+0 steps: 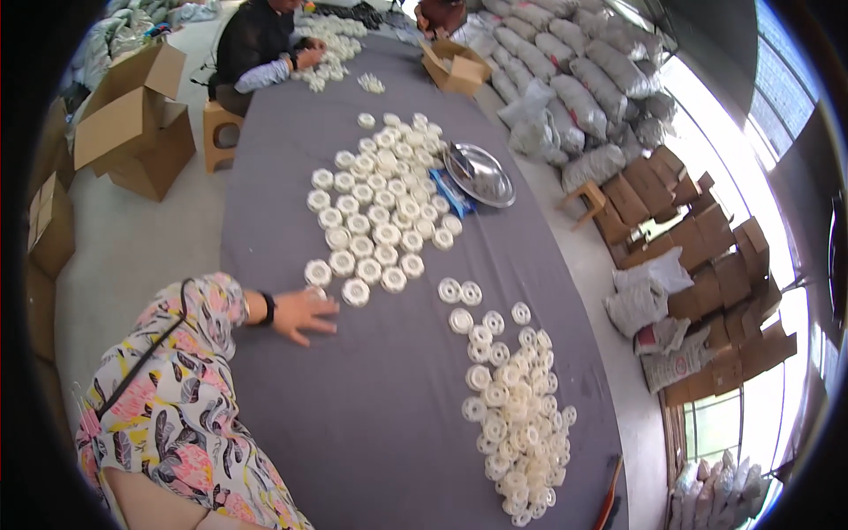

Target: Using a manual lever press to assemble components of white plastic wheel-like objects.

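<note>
Near the left edge of the surface (371, 424), keep your open left hand (305, 314) flat, sliding white rings (375, 225) singly; your right hand is unseen.

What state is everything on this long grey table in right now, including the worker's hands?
Left hand: flat on the cloth, fingers spread, touching a white ring.
Right hand: not in view.
Laid-out white rings: flat, in rows.
Loose white rings: heaped.
Metal bowl: upright.
Cardboard box: open.

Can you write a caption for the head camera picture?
A left hand rests flat on a grey table beside rows of white plastic rings.
</note>
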`<state>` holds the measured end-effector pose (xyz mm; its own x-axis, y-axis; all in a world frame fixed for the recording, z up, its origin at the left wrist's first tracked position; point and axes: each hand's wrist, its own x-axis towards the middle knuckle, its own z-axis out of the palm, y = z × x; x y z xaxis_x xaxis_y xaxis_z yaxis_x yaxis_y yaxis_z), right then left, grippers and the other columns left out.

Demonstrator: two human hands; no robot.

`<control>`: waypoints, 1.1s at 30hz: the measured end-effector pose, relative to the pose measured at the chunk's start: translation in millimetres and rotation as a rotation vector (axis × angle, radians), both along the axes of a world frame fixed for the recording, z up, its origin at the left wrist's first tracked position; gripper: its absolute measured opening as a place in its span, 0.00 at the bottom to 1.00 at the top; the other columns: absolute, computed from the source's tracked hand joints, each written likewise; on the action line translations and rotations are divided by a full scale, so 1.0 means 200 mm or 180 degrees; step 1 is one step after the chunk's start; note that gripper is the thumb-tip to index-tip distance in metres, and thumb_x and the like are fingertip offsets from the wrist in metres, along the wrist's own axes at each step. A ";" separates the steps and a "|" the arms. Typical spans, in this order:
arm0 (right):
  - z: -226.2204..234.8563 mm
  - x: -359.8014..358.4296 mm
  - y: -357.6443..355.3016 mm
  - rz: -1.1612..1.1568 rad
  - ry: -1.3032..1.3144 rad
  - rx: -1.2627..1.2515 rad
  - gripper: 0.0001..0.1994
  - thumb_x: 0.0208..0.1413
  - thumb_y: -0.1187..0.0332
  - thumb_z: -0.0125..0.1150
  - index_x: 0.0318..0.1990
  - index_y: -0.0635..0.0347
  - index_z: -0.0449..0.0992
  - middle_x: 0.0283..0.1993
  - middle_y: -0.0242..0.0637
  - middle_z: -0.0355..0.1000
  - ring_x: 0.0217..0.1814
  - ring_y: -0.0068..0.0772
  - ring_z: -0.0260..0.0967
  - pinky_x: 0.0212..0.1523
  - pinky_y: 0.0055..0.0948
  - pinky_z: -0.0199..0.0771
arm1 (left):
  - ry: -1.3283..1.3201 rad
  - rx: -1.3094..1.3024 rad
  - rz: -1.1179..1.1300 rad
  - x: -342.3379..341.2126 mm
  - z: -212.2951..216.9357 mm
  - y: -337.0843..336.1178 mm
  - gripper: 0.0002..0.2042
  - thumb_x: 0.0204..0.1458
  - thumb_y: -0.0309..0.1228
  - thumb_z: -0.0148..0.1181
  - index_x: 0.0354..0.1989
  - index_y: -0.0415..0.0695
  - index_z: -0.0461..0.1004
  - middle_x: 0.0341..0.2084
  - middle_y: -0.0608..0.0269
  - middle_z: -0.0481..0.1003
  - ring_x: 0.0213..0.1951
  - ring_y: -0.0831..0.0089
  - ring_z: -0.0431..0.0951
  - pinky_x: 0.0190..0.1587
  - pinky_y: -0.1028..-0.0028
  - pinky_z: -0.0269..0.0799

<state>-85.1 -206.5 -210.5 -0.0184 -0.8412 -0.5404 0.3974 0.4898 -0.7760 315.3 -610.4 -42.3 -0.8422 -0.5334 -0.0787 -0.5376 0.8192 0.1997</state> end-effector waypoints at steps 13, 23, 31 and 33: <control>0.42 0.68 -1.19 0.0578 0.0777 -0.0811 0.30 0.56 0.46 0.48 0.57 0.62 0.63 0.52 0.46 0.67 0.53 0.41 0.64 0.52 0.36 0.64 | 0.0469 0.0429 -0.0232 0.04 0.02 -0.38 0.24 0.48 0.49 0.54 0.46 0.43 0.68 0.47 0.51 0.67 0.50 0.55 0.67 0.51 0.53 0.59; 0.66 1.53 -1.73 0.0848 0.1061 -0.1148 0.30 0.56 0.47 0.49 0.57 0.63 0.63 0.52 0.47 0.66 0.54 0.42 0.63 0.53 0.35 0.63 | 0.1526 0.4270 0.0247 0.46 0.10 -0.02 0.26 0.56 0.55 0.42 0.41 0.43 0.71 0.34 0.58 0.74 0.36 0.66 0.75 0.40 0.68 0.71; 0.75 1.90 -1.63 0.0864 0.1344 -0.1243 0.29 0.56 0.48 0.51 0.56 0.64 0.63 0.52 0.48 0.66 0.54 0.42 0.62 0.54 0.34 0.61 | 0.2253 0.5934 0.1510 0.74 0.30 0.14 0.26 0.57 0.56 0.39 0.44 0.45 0.70 0.35 0.58 0.73 0.36 0.66 0.76 0.40 0.69 0.72; 0.77 1.94 -1.56 0.0803 0.1454 -0.1247 0.29 0.56 0.49 0.51 0.56 0.65 0.63 0.52 0.48 0.66 0.54 0.42 0.62 0.54 0.34 0.61 | 0.2372 0.6361 0.1789 0.75 0.34 0.20 0.26 0.57 0.56 0.38 0.45 0.45 0.69 0.35 0.58 0.73 0.36 0.66 0.76 0.40 0.69 0.72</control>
<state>302.3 -518.1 -55.7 0.0502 -0.9829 -0.1774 -0.1051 0.1714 -0.9796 465.7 -570.6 25.8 -0.8029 -0.3175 -0.5045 -0.0251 -0.8275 0.5609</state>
